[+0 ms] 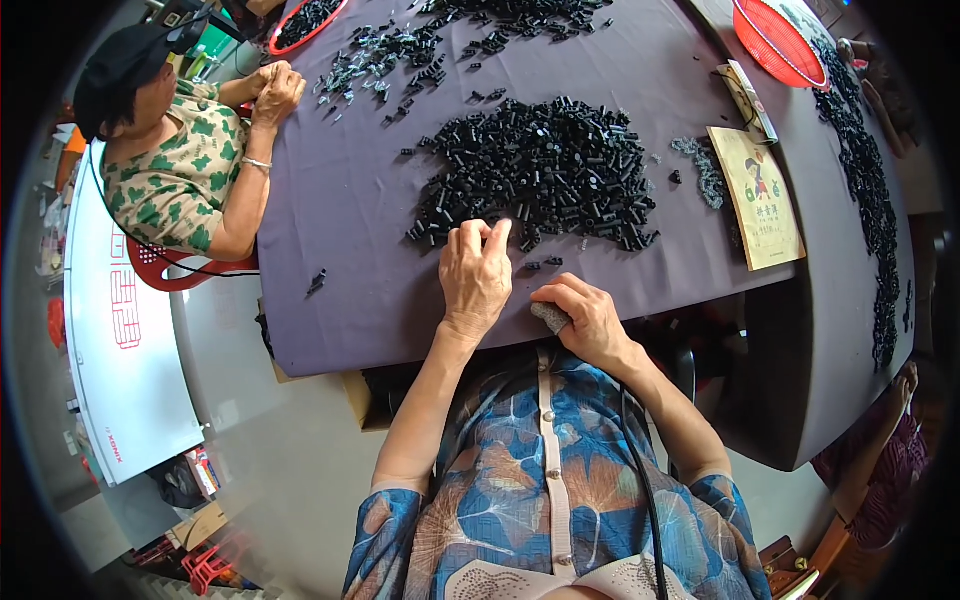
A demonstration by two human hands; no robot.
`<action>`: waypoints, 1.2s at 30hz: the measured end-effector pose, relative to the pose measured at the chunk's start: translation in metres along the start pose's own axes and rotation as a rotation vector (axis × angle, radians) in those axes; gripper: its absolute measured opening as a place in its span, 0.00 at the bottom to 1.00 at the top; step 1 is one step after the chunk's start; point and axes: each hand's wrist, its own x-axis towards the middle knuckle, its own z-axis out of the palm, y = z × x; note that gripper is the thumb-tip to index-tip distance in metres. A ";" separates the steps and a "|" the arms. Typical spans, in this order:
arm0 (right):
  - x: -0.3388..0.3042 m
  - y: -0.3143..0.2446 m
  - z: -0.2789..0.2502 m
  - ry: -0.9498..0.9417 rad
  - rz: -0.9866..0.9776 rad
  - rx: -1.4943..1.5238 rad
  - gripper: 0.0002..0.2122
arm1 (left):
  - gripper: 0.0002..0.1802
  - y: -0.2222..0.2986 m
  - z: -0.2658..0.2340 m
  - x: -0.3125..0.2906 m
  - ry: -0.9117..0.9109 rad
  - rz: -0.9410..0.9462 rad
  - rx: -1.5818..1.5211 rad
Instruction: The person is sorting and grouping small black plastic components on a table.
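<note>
A large heap of small black cylindrical parts (560,165) lies on the dark cloth-covered table in front of me. My left hand (475,278) reaches the heap's near edge, fingers bent and drawn together; what is between the fingertips is too small to make out. Closer to the table's front edge, my right hand (592,322) is closed, its fingers curled in. A grey, rough-looking piece (549,317) shows at its fingertips; whether it is held or wrapped round the thumb I cannot tell. A few loose black parts (545,263) lie between the hands and the heap.
Right of the heap are small clear pieces (703,172), a tan notebook (757,198) and a narrow box (745,100). A red basket (780,42) stands far right, near a long row of black parts (868,190). A co-worker's hands (277,92) work at the left edge.
</note>
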 end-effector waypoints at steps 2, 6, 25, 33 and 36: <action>0.000 0.000 0.000 -0.005 0.006 0.000 0.14 | 0.15 -0.002 0.001 -0.003 -0.003 -0.009 -0.019; 0.000 -0.001 0.000 -0.003 0.019 0.002 0.14 | 0.11 0.000 -0.003 -0.006 -0.015 -0.029 -0.080; -0.001 -0.001 -0.011 -0.003 0.085 0.004 0.19 | 0.08 0.001 0.004 -0.005 -0.012 -0.039 -0.028; 0.003 -0.002 -0.007 -0.012 0.078 -0.065 0.19 | 0.09 0.003 0.006 -0.002 -0.062 -0.077 -0.035; 0.002 -0.003 -0.006 -0.018 0.085 -0.089 0.18 | 0.09 0.005 0.007 0.000 -0.048 -0.062 -0.042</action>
